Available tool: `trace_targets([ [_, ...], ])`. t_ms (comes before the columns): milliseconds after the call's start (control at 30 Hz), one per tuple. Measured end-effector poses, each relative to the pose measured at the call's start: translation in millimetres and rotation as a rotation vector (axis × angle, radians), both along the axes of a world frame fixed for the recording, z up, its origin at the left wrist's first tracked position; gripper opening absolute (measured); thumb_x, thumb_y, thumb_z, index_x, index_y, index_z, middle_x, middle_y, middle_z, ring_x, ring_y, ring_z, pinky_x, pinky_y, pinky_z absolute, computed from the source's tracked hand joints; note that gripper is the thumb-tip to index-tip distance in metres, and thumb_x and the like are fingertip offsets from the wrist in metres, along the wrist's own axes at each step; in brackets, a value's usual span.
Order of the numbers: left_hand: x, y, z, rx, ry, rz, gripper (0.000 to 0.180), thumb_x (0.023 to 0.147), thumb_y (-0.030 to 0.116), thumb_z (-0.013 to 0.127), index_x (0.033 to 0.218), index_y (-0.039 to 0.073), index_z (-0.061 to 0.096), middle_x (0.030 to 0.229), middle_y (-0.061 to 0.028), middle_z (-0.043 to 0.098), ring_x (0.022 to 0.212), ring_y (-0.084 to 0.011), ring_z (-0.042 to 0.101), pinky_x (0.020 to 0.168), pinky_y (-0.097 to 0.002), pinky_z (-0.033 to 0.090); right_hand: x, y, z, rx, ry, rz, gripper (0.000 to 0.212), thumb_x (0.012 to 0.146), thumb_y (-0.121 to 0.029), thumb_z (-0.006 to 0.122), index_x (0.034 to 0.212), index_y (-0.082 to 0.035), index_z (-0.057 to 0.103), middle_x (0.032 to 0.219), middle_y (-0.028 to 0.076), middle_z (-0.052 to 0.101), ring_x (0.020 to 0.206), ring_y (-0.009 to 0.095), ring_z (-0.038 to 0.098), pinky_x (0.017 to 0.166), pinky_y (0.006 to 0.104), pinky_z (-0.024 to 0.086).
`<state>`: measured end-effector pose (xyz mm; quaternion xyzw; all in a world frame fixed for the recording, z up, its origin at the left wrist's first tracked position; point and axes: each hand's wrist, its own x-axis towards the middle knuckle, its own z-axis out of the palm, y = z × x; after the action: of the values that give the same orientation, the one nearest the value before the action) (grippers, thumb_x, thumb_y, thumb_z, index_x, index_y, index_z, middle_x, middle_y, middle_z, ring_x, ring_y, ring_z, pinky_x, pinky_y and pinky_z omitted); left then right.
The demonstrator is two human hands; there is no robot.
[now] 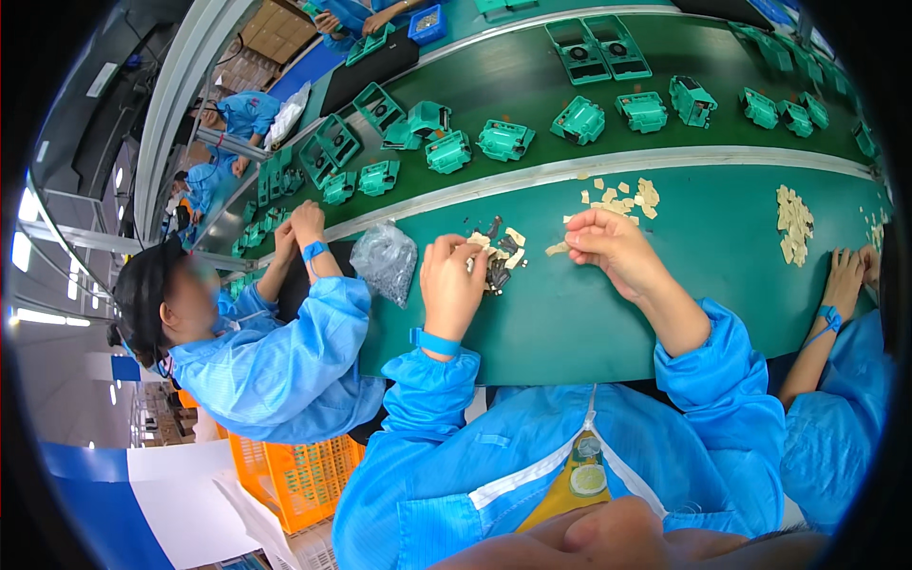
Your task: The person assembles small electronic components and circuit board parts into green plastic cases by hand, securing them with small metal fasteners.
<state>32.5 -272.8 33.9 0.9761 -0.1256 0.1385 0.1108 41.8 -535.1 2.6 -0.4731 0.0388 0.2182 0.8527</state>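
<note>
My left hand [450, 290], with a blue band at its wrist, has its fingers curled at the edge of a mixed pile [498, 271] of small black parts and cream pieces; what lies between the fingertips is hidden. To the right, my right hand [613, 249] is raised over the green worktop [560, 328], thumb and fingertips pinched together on a small flat cream piece [557, 249]. Beyond that hand lies a loose heap of similar cream pieces [646, 198]. A clear plastic bag [385, 261] full of small grey parts rests left of my left hand.
Past a pale rail [532, 179], a green conveyor [532, 95] carries several teal plastic housings [505, 140]. A co-worker [275, 351] sits close on my left, another person's hand [841, 285] is at right near a cream heap [793, 226]. An orange crate [299, 475] stands lower left.
</note>
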Motion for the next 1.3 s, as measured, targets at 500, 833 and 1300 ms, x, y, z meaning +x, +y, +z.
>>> trace_targets([
  [500,47.1,-110.5,-11.4,-1.107,0.617,-0.363,0.023,0.093,0.006,0.067,0.114,-0.001,0.061,0.104,-0.0056,0.065,0.096,-0.0121,0.062,0.086,-0.0264,0.052,2.8,-31.3,-0.4,-0.198,-0.243,-0.162,0.013,0.094,-0.012,0.067,0.1,0.0,0.066,0.091,0.004,0.067,0.079,0.01,0.061,0.073,0.0246,0.05],
  [833,42.2,-122.0,-27.0,-0.722,-0.052,-0.474,0.01,0.083,0.003,0.073,0.092,0.002,0.068,0.089,-0.01,0.064,0.083,-0.0264,0.062,0.072,-0.0353,0.049,4.3,-44.6,0.3,-0.107,-0.085,-0.104,0.014,0.094,-0.009,0.066,0.102,0.002,0.068,0.094,0.007,0.068,0.083,0.013,0.064,0.077,0.026,0.052],
  [1300,40.7,-128.3,-31.3,-0.362,-0.226,-0.57,0.013,0.078,0.005,0.074,0.09,0.005,0.068,0.087,-0.006,0.064,0.079,-0.025,0.062,0.07,-0.0374,0.045,-2.1,-43.6,-7.4,-0.804,-0.423,-0.218,0.013,0.093,-0.006,0.065,0.099,0.005,0.069,0.087,0.011,0.071,0.073,0.013,0.067,0.068,0.0283,0.055],
])
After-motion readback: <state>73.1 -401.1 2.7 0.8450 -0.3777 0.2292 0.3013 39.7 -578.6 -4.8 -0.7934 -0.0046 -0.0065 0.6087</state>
